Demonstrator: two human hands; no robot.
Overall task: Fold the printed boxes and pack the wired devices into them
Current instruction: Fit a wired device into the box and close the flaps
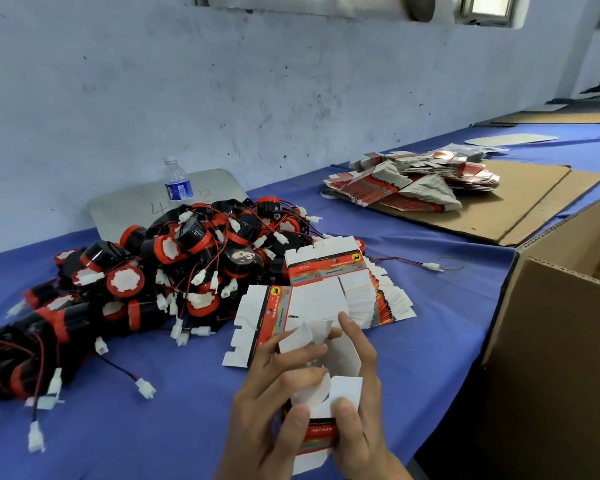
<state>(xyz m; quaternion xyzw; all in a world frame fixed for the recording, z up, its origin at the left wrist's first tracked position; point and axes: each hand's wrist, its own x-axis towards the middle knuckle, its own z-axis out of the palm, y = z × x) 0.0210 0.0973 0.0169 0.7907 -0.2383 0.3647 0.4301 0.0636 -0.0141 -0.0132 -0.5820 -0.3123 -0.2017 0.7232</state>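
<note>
Low in the frame's centre, both hands, left (274, 386) and right (357, 410), curl their fingers round a half-formed box (321, 396), steadying it to tuck flaps, while the devices (174, 268) wait piled at left.

A half-folded printed box (321, 386), white inside with a red, grey and black printed outside, was held upright near the front edge of the surface, its white flaps standing open at the top. Behind it, a fanned stack of flat box blanks (364, 299) lay on the surface, with two unfolded blanks (267, 317) resting on top, their notched white flaps spread. A larger heap of flat red-and-white blanks (413, 181) was piled farther back to the right. To the left, the wired devices (174, 268) were heaped together: black cylinders with red rims and white faces, trailing red and black wires ending in white connectors.
</note>
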